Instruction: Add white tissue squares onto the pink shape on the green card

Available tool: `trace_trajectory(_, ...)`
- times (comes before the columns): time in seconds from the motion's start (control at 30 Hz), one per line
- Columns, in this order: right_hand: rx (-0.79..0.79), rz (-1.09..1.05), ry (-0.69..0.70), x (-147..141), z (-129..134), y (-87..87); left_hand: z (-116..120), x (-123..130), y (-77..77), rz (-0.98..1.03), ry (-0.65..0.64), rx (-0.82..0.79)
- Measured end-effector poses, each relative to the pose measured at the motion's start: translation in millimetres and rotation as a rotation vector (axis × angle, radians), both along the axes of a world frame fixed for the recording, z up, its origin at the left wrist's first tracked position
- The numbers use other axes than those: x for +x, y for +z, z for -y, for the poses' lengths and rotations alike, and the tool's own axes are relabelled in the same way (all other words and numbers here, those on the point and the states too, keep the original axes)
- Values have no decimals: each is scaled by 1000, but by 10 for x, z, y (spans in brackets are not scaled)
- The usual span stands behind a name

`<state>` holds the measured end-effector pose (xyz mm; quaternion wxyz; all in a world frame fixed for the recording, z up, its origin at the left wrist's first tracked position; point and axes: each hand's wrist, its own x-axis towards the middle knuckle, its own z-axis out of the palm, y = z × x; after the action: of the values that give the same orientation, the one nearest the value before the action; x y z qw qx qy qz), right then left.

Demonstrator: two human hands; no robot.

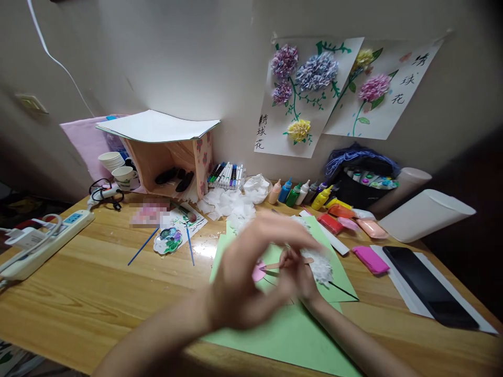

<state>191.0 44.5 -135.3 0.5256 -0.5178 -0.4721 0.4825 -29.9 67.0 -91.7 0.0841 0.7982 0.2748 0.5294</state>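
As hands [240, 277] [298, 269] curl, stick [272, 266] in right, paper [283, 343] beneath

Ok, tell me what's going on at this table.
A person sits over green paper on the table. The right hand grips a wooden stick, one end of it by a pink piece. The left hand, blurred, is raised nearer the camera, thumb and fingers apart. A fluffy white flower lies on the paper, and paint bottles stand behind.

The paper [281, 343] is light green, the flower [321, 268] white
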Motion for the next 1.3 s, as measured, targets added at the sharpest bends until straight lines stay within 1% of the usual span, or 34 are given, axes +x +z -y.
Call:
trace_trajectory(0.03,-19,-25,12,6,5,5,-262,51,236,-48,78,-46)
trace_trajectory(0.07,-49,-65,29,14,13,9,-497,67,395,-120,155,-90)
trace_trajectory(0.1,-78,-102,42,26,24,13,-704,50,475,-210,222,-134)
trace_trajectory(0.13,-98,-129,46,40,36,14,-884,8,483,-320,272,-185)
trace_trajectory(0.17,-112,-147,45,59,49,14,-1034,-49,433,-437,300,-255)
trace_trajectory(0.23,-124,-159,41,102,75,9,-1247,-163,234,-620,315,-383)
trace_trajectory(0.27,-128,-164,39,124,86,4,-1313,-203,122,-660,322,-402)
trace_trajectory(0.33,-136,-179,29,164,98,-6,-1388,-235,-63,-663,336,-413)
trace_trajectory(0.37,-140,-190,21,180,99,-11,-1406,-230,-125,-637,342,-410)
trace_trajectory(0.43,-141,-216,9,207,91,-21,-1427,-207,-191,-562,353,-408)
trace_trajectory(0.53,-123,-237,-9,264,61,-36,-1444,-197,-191,-477,376,-401)
trace_trajectory(0.6,-106,-228,-37,328,37,-43,-1440,-218,-157,-425,387,-386)
trace_trajectory(0.7,-90,-214,-87,450,-6,-44,-1406,-260,-85,-265,381,-365)
trace_trajectory(0.8,-85,-219,-84,540,-54,-37,-1366,-286,-18,-134,377,-401)
trace_trajectory(0.9,-69,-225,-78,560,-89,-32,-1350,-302,57,-72,384,-438)
trace_trajectory(1.07,-45,-189,-53,538,-90,-36,-1280,-297,252,37,410,-369)
trace_trajectory(1.13,-32,-169,-55,539,-78,-33,-1203,-264,285,25,356,-392)
trace_trajectory(1.17,-21,-160,-57,540,-70,-29,-1156,-242,271,-13,314,-424)
trace_trajectory(1.23,4,-136,-55,536,-44,-13,-1056,-196,182,-137,229,-499)
trace_trajectory(1.27,19,-117,-45,529,-26,-2,-1007,-174,114,-213,206,-525)
trace_trajectory(1.3,35,-90,-32,517,-3,10,-960,-153,39,-287,210,-532)
